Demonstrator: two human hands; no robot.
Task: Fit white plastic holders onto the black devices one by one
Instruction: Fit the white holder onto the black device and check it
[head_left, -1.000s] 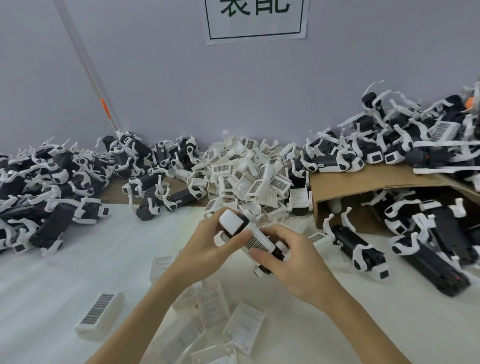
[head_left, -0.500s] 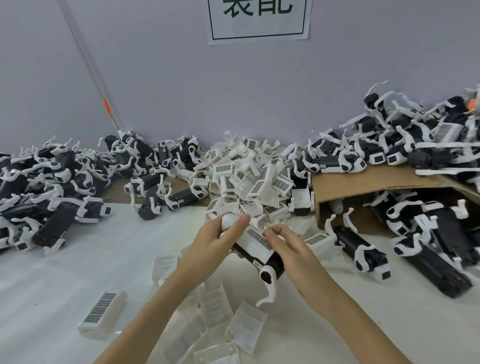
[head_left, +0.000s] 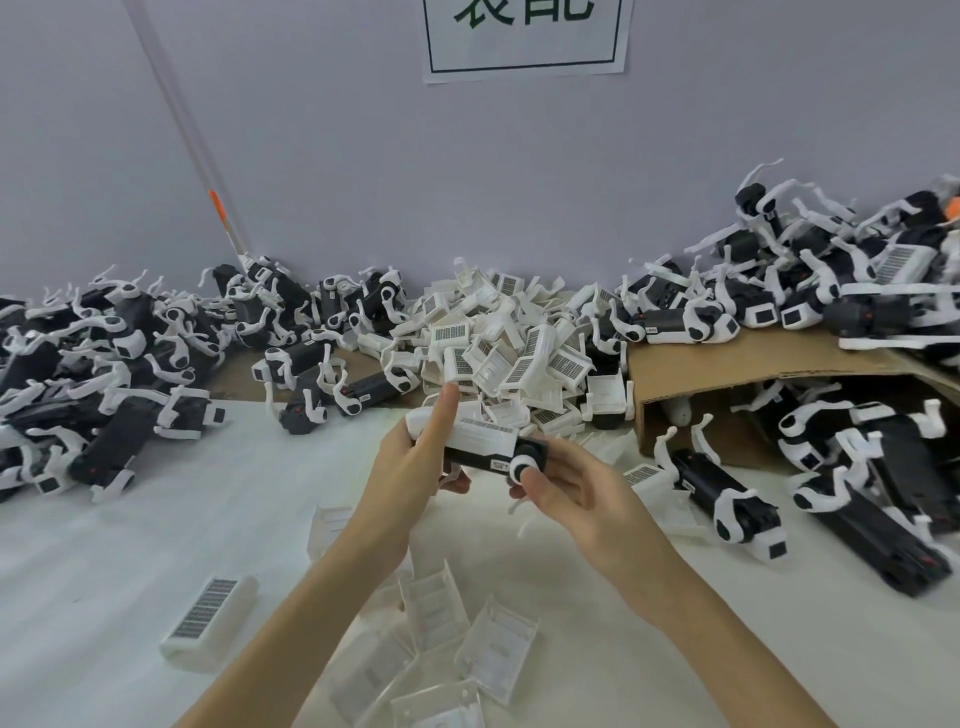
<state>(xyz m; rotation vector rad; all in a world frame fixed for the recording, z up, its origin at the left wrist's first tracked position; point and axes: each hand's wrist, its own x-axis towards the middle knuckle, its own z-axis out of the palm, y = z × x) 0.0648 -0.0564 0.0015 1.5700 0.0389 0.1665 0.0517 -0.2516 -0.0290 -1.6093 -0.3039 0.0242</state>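
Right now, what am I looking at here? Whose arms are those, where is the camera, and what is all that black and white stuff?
No machine here: a person's two bare arms, filmed by a camera worn on their head, looking down. The left hand and the right hand together grip one black device with a white plastic holder on it. On the white table lie loose clear-white holders, a heap of white holders at the back, piles of black devices on both sides, and a brown cardboard box.
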